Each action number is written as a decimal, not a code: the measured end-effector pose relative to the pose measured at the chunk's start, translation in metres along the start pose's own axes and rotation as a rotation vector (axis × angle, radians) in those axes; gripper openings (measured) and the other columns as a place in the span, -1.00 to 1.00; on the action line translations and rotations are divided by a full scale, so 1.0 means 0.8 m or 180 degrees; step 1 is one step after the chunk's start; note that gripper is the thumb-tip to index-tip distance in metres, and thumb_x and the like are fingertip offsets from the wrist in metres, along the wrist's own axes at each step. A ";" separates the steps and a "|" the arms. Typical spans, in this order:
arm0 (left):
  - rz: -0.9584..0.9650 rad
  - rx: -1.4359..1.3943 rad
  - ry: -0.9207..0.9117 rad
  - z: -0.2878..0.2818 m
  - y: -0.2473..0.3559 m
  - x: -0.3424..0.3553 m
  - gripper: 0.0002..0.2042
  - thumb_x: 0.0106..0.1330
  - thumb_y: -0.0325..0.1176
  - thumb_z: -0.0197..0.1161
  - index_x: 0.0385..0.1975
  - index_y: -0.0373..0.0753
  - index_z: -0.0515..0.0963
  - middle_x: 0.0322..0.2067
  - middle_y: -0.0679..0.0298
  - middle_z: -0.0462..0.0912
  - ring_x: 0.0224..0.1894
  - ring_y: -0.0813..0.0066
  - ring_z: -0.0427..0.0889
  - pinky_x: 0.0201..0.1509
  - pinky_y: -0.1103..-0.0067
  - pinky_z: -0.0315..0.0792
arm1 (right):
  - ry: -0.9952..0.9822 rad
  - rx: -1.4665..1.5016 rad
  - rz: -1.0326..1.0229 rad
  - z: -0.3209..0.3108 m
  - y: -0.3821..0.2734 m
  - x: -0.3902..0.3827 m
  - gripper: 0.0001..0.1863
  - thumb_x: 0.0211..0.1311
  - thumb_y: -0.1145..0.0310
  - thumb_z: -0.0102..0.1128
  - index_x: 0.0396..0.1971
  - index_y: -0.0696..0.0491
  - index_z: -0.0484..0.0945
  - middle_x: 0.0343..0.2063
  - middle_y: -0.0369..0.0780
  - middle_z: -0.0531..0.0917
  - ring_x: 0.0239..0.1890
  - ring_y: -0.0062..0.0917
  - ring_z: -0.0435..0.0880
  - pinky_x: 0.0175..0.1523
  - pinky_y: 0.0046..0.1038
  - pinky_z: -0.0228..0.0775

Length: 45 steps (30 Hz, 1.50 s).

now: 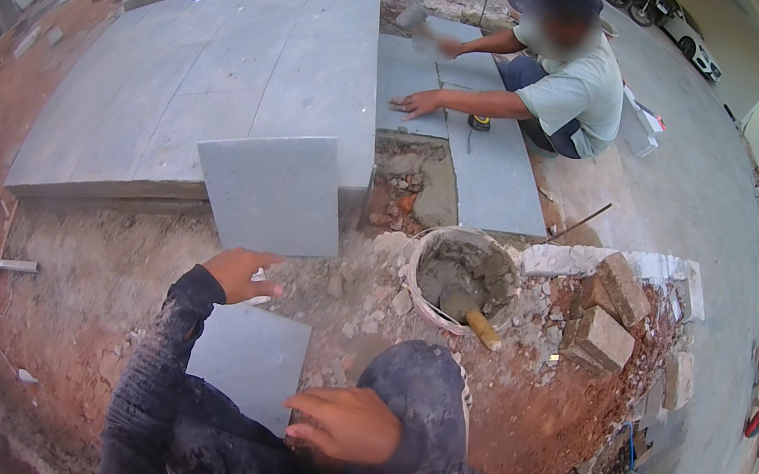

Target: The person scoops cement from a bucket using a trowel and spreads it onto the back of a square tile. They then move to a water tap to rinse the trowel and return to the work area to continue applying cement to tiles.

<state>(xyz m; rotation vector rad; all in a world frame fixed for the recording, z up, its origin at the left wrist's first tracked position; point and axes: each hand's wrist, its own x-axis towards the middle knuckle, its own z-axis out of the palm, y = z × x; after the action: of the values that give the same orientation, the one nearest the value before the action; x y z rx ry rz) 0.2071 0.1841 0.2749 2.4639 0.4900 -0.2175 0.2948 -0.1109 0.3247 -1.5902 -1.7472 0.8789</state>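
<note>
Round whitish bucket point(419, 304) off near-right corner of grey paved platform point(223, 88); wet grey mortar point(466, 265), wooden-handled tool point(483, 328) inside. Left hand point(236, 275) by square grey slab point(273, 193) at platform's near edge, grip unclear; right hand point(353, 424) loosely open.

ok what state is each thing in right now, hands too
Bucket, upright, open, part-filled with grey mortar
Wooden-handled tool, head in the mortar, handle sticking out
Leaning slab, tilted, apparently against the raised platform
Lower slab, lying flat, partly hidden
Paving gap, uncovered, rubble showing
Brown blocks, loosely piled
Left hand, fingers bent near the leaning slab, grip unclear
Right hand, loosely bent, no grip seen
</note>
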 end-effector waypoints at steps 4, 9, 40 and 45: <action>-0.0032 0.0025 -0.0026 -0.003 0.006 -0.003 -0.37 0.17 0.11 0.26 0.08 -0.28 0.48 -0.07 -0.03 0.61 -0.03 0.06 0.59 0.05 0.33 0.43 | -0.0016 -0.0014 0.0020 0.000 0.000 -0.001 -0.67 0.23 0.10 0.12 -0.15 0.01 0.49 -0.39 -0.16 0.60 -0.31 -0.16 0.61 -0.30 -0.18 0.42; -0.0055 0.0037 -0.0025 -0.004 0.006 -0.005 -0.39 0.18 0.07 0.26 0.09 -0.28 0.47 -0.06 -0.02 0.60 -0.03 0.06 0.59 0.05 0.33 0.43 | -0.0095 -0.0134 0.0046 -0.002 -0.001 0.001 -0.64 0.25 0.08 0.10 -0.12 0.02 0.51 -0.31 -0.19 0.62 -0.27 -0.20 0.62 -0.28 -0.24 0.45; -0.0096 0.0227 -0.0118 -0.005 0.005 -0.001 -0.42 0.21 -0.02 0.29 0.15 -0.23 0.43 -0.02 -0.01 0.59 -0.03 0.11 0.61 0.02 0.35 0.49 | -0.0159 0.0025 0.0079 -0.003 -0.002 0.001 -0.64 0.26 0.10 0.09 -0.11 0.05 0.49 -0.37 -0.14 0.60 -0.30 -0.14 0.61 -0.28 -0.16 0.41; -0.0063 0.0231 -0.0117 -0.004 0.005 0.000 -0.42 0.21 -0.02 0.29 0.16 -0.22 0.42 -0.02 -0.01 0.59 -0.03 0.10 0.61 0.02 0.34 0.49 | -0.0089 -0.0022 0.0030 -0.002 -0.001 0.000 -0.64 0.26 0.10 0.08 -0.11 0.05 0.49 -0.37 -0.15 0.60 -0.30 -0.15 0.61 -0.29 -0.18 0.42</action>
<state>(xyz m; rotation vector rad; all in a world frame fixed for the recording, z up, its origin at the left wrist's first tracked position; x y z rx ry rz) 0.2090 0.1834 0.2797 2.5215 0.4991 -0.2931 0.2957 -0.1108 0.3263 -1.5990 -1.7654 0.9046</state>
